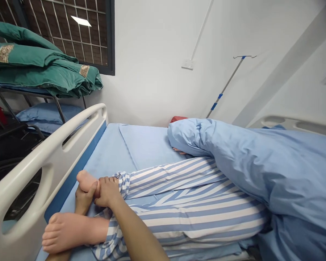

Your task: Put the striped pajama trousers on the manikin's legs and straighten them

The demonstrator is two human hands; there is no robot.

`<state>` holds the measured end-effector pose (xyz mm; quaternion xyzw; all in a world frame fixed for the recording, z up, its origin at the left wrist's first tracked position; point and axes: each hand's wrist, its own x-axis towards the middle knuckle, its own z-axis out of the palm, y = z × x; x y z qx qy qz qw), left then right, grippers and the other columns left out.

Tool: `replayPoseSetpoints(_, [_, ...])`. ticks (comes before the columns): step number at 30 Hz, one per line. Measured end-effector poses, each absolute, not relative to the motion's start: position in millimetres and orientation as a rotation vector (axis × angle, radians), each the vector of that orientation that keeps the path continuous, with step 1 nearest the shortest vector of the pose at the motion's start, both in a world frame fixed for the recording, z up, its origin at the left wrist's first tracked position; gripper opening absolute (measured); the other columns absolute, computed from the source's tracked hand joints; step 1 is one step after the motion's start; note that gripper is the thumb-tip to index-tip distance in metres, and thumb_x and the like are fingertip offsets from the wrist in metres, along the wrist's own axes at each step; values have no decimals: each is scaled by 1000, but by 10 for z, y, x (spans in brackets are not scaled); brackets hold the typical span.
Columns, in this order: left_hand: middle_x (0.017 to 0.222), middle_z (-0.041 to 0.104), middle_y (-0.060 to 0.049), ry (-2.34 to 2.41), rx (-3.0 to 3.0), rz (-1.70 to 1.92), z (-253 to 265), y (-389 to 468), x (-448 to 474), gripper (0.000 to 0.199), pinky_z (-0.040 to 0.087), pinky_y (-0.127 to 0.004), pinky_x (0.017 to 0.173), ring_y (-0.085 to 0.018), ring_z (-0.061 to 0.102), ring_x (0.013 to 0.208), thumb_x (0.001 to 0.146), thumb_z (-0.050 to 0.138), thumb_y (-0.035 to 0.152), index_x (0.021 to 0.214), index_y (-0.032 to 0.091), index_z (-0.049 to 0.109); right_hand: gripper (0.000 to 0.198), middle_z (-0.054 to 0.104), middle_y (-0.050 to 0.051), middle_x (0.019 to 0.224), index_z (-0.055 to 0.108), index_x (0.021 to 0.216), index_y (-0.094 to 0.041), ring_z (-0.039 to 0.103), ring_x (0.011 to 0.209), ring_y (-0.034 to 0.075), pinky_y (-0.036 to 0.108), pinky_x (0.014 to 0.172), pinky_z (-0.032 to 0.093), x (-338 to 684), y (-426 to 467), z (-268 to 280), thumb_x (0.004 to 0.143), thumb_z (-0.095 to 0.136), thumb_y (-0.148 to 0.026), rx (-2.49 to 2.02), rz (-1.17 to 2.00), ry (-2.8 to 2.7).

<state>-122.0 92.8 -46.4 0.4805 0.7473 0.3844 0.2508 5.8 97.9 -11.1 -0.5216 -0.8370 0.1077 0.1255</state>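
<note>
A patient manikin in blue-and-white striped trousers (184,221) lies on its back on the bed. My left hand (84,199) is wrapped round the manikin's far foot (86,180) near the heel, its thumb on the foot's side. My right hand (108,190) grips the ankle of the same leg from above, just below the rolled trouser cuff (124,183). The near foot (62,230) rests in front, and my left forearm passes beneath it, so part of that arm is hidden.
A white footboard (57,139) borders the blue bed sheet (146,145). A blue quilt (250,159) covers the upper body. An IV pole (228,81) stands by the wall. Green bedding (43,69) is stacked on a metal-framed bed at left.
</note>
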Motion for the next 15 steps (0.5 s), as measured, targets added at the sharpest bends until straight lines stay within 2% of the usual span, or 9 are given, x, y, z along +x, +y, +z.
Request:
replayPoseSetpoints(4, [87, 66, -15, 2052, 1321, 903, -344, 934, -1270, 42, 46, -25, 64, -25, 61, 88, 68, 48, 58, 81, 17, 52, 60, 54, 11, 108, 46, 107, -16, 49, 99, 27, 43, 89, 31, 61, 979, -108, 55, 63, -41, -1513, 319, -2435])
replayPoseSetpoints(7, [87, 66, -18, 2018, 1359, 818, -229, 931, -1338, 44, 46, -27, 67, -27, 61, 89, 65, 52, 60, 77, 17, 52, 62, 55, 11, 108, 45, 108, -16, 49, 99, 27, 43, 89, 31, 62, 973, -113, 55, 64, -40, -1508, 327, -2430])
replayPoseSetpoints(11, [101, 63, -23, 1973, 1481, 688, -64, 941, -1434, 53, 46, -32, 77, -30, 59, 98, 64, 54, 57, 92, 11, 55, 62, 55, 11, 107, 46, 107, -16, 49, 99, 28, 42, 88, 32, 60, 965, -121, 54, 64, -41, -1492, 322, -2417])
replayPoseSetpoints(15, [108, 62, -20, 1910, 1651, 575, 153, 945, -1500, 61, 45, -32, 82, -30, 57, 102, 65, 52, 57, 103, 9, 57, 62, 56, 12, 107, 47, 107, -15, 50, 99, 28, 43, 88, 32, 58, 962, -99, 54, 65, -41, -1500, 356, -2421])
